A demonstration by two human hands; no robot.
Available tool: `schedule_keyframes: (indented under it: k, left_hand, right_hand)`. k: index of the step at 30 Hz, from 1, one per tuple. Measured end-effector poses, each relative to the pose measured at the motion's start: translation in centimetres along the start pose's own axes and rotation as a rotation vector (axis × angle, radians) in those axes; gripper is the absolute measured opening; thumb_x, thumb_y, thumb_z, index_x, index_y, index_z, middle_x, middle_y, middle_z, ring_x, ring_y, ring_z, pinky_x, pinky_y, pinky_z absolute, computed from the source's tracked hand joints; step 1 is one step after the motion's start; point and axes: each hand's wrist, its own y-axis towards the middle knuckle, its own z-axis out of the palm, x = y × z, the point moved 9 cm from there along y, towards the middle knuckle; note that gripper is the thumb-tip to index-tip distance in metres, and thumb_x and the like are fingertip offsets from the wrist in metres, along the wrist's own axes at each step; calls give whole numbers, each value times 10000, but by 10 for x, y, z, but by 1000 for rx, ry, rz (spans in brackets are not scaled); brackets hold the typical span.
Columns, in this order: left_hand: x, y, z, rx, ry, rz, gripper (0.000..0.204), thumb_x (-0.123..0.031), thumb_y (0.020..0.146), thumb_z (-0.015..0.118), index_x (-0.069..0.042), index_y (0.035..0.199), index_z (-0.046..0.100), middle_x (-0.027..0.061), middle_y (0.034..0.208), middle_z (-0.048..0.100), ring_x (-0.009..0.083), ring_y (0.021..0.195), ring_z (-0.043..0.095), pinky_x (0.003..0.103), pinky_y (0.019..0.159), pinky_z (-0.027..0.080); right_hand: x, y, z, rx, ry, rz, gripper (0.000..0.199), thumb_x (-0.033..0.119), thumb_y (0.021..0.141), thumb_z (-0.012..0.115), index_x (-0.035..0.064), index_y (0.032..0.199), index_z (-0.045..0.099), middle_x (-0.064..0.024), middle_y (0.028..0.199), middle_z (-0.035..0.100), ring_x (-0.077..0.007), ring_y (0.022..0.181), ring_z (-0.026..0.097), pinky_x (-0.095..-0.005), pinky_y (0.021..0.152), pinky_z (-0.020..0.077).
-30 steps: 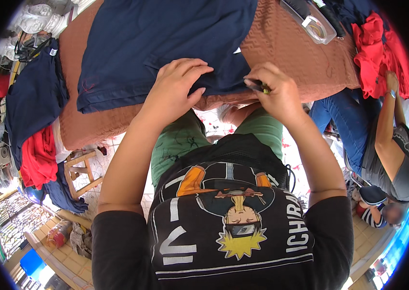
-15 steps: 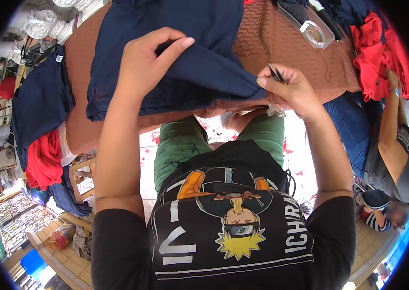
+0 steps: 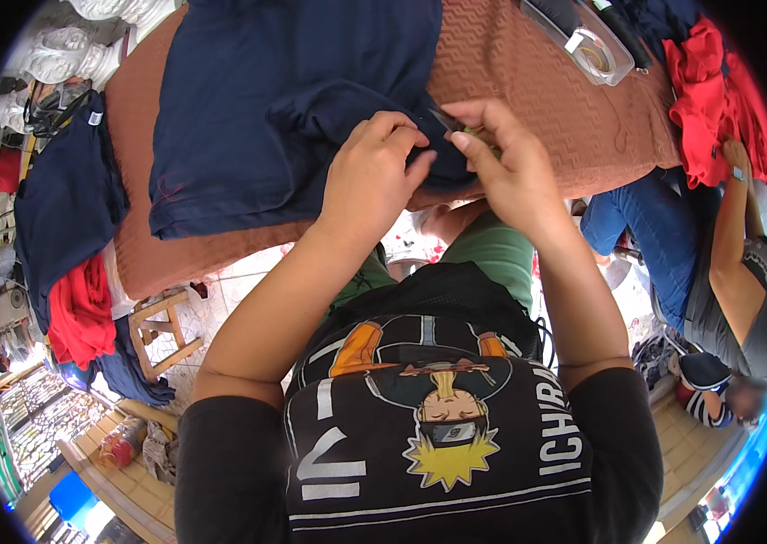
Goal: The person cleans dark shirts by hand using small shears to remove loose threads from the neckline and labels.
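Observation:
A navy blue garment [image 3: 238, 127] lies spread over a brown padded surface in front of me, its near part bunched into folds. My left hand [image 3: 370, 172] rests on those folds, fingers curled, with a gap showing between thumb and fingertips. Close beside it, my right hand [image 3: 510, 168] is closed around small thread snips [image 3: 444, 119]. Their dark pointed blades stick out toward the left hand, over the garment's edge; the handles are mostly hidden in the palm. A loose red thread [image 3: 166, 189] lies on the garment's near left corner.
Brown textured cloth [image 3: 528, 109] covers the work surface. A clear plastic box [image 3: 596, 59] sits at its far right. Navy and red garments hang at the left [image 3: 71, 190]. On the right, another person's arm [image 3: 732, 218] reaches to a red garment [image 3: 700, 109]. A wooden stool [image 3: 161, 331] stands lower left.
My left hand has come down and to the right, letting the lifted fold drop. My right hand has shifted left with the snips, their blades now pointing at the cloth.

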Motion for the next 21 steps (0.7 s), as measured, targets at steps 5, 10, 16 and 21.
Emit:
schedule_keyframes:
  k: [5, 10, 16, 21]
  left_hand:
    - [37, 4, 7, 142, -313, -400, 137, -128, 890, 695, -31, 986, 711, 50, 947, 715, 139, 809, 668, 262, 775, 524]
    - [50, 8, 14, 218, -508, -484, 182, -156, 965, 616, 10, 1024, 663, 55, 968, 721, 94, 869, 630, 248, 836, 499]
    - [50, 9, 16, 250, -493, -474, 187, -170, 975, 605, 5, 1024, 648, 59, 988, 722, 95, 875, 628, 255, 843, 501]
    - [49, 9, 15, 249, -495, -470, 186, -170, 978, 602, 5, 1025, 646, 60, 994, 724, 96, 873, 628, 259, 843, 503]
  right_hand:
    - [-31, -6, 11, 29, 48, 136, 234, 59, 935, 592, 45, 1168, 610, -139, 980, 703, -250, 861, 679, -340, 782, 519]
    - [-24, -7, 12, 56, 42, 61, 215, 36, 927, 583, 46, 1138, 625, -137, 986, 705, -260, 794, 680, -351, 723, 517]
    - [0, -7, 11, 76, -179, -80, 178, 32, 904, 595, 49, 1074, 645, -138, 946, 679, -306, 795, 672, -389, 706, 511]
    - [3, -8, 11, 90, -236, -84, 175, 37, 889, 603, 54, 1059, 642, -140, 961, 669, -336, 819, 666, -412, 712, 507]
